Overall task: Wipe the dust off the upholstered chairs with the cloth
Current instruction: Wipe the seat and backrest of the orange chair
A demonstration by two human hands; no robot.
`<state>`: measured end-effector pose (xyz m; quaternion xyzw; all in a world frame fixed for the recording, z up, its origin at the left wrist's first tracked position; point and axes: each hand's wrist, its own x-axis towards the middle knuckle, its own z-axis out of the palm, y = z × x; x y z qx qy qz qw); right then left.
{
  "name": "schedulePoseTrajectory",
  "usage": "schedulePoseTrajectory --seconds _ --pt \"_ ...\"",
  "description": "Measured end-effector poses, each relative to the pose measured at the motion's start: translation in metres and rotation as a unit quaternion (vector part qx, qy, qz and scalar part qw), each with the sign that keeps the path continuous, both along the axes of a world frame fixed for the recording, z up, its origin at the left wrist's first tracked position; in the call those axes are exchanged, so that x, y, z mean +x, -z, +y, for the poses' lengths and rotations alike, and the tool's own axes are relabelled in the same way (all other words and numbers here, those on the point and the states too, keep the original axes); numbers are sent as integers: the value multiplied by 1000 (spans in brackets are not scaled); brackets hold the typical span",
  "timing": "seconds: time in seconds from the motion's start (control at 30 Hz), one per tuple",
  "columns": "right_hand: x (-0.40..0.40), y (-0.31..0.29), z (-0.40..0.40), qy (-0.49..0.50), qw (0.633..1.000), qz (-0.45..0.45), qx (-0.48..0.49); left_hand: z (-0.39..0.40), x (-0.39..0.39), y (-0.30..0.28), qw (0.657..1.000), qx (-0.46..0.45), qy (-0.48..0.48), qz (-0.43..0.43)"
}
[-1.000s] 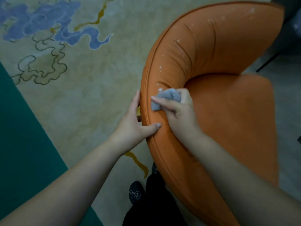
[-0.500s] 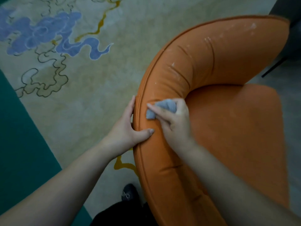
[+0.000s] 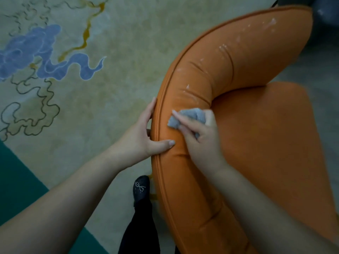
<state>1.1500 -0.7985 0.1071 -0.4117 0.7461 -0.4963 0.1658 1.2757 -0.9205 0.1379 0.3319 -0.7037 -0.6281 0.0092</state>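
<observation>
Head-camera view: a person leans over an orange upholstered chair (image 3: 238, 74), wiping its curved, padded backrest with a small grey cloth (image 3: 190, 117). The right hand (image 3: 200, 136) has the cloth bunched under its curled fingers and thumb and presses it against the top of the backrest, a grip that apparently keeps the wad compact so the rubbing lands on one patch at a time. Just to the left of it, the left hand (image 3: 145, 136) clasps the piped outer edge of the backrest, fingers running down the outside and thumb laid over the top, almost touching the wiping hand; it holds nothing else and seems there to steady the chair against the push of the cloth. Beyond the right hand, pale flecks and smears of dust (image 3: 223, 47) dot the folds of the backrest toward its far end, so much of the curve likely remains to be wiped. Below the left forearm, a dark shoe (image 3: 140, 187) stands on the patterned carpet (image 3: 91, 88) close beside the chair.
</observation>
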Motion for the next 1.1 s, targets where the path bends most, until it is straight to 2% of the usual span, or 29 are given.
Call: schedulePoseTrajectory --seconds 0.07,0.2,0.3,0.43,0.5,0.63,0.73,0.83,0.97,1.03,1.1 --pt "-16 -2 -35 56 998 25 16 -7 -5 2 1000 -5 18 -5" --pt "-49 -4 -82 172 984 -17 43 -19 -14 8 998 -27 54 -20" --pt "-33 -5 -68 172 983 -4 59 -35 -26 9 996 -35 80 -24" --pt "-3 -1 -37 161 985 -54 10 -57 -45 10 992 -47 120 -14" --pt "-4 -1 -42 181 982 -47 2 -63 -50 10 989 -42 141 -13" --pt "-41 -2 -83 220 975 16 35 -70 -54 12 988 -31 152 -17" --pt "-76 -1 -106 252 967 7 35 -77 -62 10 986 -40 161 -27" --pt "-75 -2 -100 217 975 -12 38 -85 -70 5 982 -50 179 -29" --pt "-31 -11 -64 99 995 -3 32 -85 -66 1 984 -15 176 -31" --pt "-30 -14 -65 75 996 29 47 -83 -57 2 986 2 164 -31" --pt "-46 -18 -83 64 990 97 84 -81 -53 2 986 13 162 -46"
